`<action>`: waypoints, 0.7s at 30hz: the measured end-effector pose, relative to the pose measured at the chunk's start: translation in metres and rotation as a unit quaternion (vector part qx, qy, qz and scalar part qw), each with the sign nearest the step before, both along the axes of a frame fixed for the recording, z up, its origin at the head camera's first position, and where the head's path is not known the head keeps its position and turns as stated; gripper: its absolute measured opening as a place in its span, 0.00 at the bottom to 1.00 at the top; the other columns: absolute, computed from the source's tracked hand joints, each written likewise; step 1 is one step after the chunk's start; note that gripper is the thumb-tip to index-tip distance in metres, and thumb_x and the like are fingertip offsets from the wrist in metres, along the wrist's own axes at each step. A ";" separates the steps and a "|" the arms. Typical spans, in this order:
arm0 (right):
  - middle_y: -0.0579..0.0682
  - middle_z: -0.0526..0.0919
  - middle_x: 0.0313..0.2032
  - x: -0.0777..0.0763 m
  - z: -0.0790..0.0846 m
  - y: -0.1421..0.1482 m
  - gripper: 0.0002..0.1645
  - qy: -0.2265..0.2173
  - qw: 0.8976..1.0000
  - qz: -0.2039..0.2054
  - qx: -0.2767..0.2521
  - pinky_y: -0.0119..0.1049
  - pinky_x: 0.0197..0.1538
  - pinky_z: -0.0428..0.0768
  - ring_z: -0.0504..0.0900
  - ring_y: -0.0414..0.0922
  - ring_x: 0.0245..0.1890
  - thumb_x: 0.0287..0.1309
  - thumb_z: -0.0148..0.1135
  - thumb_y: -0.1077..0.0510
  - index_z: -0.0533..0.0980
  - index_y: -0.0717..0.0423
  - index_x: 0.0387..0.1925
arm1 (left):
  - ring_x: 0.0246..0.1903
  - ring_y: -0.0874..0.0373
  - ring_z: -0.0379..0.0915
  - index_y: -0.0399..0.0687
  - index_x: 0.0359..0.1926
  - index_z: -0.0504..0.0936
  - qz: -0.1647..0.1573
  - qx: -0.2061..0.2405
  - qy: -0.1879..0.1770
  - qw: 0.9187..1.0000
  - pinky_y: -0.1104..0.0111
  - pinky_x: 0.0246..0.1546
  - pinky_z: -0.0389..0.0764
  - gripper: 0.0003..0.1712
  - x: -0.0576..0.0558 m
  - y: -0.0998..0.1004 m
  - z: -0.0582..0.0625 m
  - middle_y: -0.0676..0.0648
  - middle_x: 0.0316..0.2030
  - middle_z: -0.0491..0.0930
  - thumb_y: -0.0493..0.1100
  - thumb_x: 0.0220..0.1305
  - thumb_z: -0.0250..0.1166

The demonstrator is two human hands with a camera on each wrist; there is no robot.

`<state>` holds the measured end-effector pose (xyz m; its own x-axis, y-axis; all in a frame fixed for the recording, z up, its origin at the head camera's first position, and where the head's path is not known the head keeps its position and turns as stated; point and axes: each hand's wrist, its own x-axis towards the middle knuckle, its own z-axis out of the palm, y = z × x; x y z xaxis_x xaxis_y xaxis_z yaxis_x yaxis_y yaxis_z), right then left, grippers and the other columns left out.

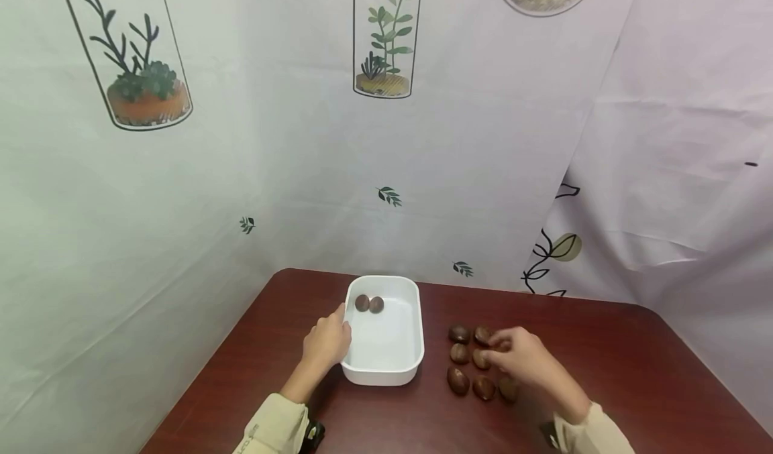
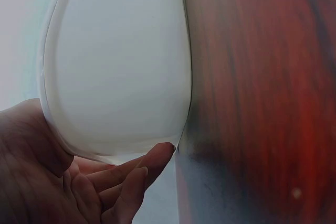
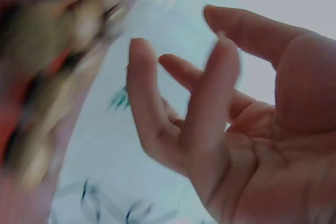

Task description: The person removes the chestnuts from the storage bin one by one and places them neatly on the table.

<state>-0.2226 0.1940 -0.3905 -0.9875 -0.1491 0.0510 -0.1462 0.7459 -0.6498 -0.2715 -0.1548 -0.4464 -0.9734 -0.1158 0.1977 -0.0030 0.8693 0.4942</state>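
A white rectangular tray point(image 1: 382, 377) stands on the table with two brown, chestnut-like nuts point(image 1: 377, 304) in its far left corner. My left hand point(image 1: 328, 338) holds the tray's left side; in the left wrist view its fingers point(image 2: 152, 162) bend against the outer wall. To the right of the tray, several glossy brown nuts point(image 1: 457, 381) lie in loose rows. Over the right part of these rows is my right hand point(image 1: 522, 357), hiding some of them. The right wrist view shows its fingers point(image 3: 142, 77) bent and spread apart, nothing between them; the nuts there are blurred.
The dark red wooden table point(image 1: 417, 427) has rounded far corners. Behind and beside it hangs a pale cloth point(image 1: 302, 139) printed with plants and leaves. A strip of tabletop separates the tray from the loose nuts.
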 end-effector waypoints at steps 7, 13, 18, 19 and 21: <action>0.54 0.86 0.35 -0.037 0.019 -0.079 0.19 -0.013 0.992 0.068 -0.109 0.42 0.32 0.83 0.84 0.48 0.25 0.56 0.69 0.59 0.80 0.66 0.47 | 0.42 0.36 0.81 0.42 0.69 0.70 0.002 0.001 -0.003 1.000 0.43 0.36 0.79 0.28 0.001 0.000 0.001 0.33 0.52 0.81 0.43 0.70 0.55; 0.63 0.83 0.44 -0.072 0.009 -0.141 0.24 -0.071 0.979 0.050 -0.186 0.41 0.35 0.85 0.85 0.57 0.42 0.59 0.63 0.63 0.75 0.70 0.56 | 0.41 0.37 0.82 0.43 0.69 0.71 0.002 -0.005 0.000 1.000 0.44 0.35 0.79 0.28 -0.001 0.004 0.001 0.34 0.51 0.82 0.43 0.69 0.56; 0.65 0.79 0.51 -0.094 -0.005 -0.169 0.28 -0.131 0.961 0.027 -0.240 0.43 0.43 0.84 0.80 0.63 0.53 0.60 0.59 0.63 0.70 0.72 0.61 | 0.42 0.37 0.82 0.43 0.69 0.71 0.007 -0.004 -0.004 1.000 0.44 0.36 0.79 0.28 0.000 0.006 0.003 0.35 0.51 0.82 0.44 0.69 0.56; 0.66 0.78 0.52 -0.097 -0.008 -0.173 0.29 -0.144 0.956 0.025 -0.256 0.44 0.45 0.84 0.79 0.65 0.55 0.60 0.58 0.63 0.69 0.73 0.62 | 0.42 0.37 0.82 0.43 0.69 0.71 0.009 -0.004 -0.005 1.000 0.44 0.36 0.79 0.28 0.000 0.005 0.003 0.35 0.51 0.82 0.44 0.69 0.57; 0.67 0.77 0.55 -0.102 -0.013 -0.179 0.29 -0.163 0.945 0.022 -0.282 0.46 0.47 0.83 0.76 0.67 0.57 0.60 0.57 0.64 0.68 0.74 0.62 | 0.42 0.37 0.82 0.43 0.69 0.71 0.013 -0.004 -0.005 1.000 0.44 0.36 0.79 0.28 0.001 0.003 0.003 0.35 0.51 0.82 0.44 0.69 0.57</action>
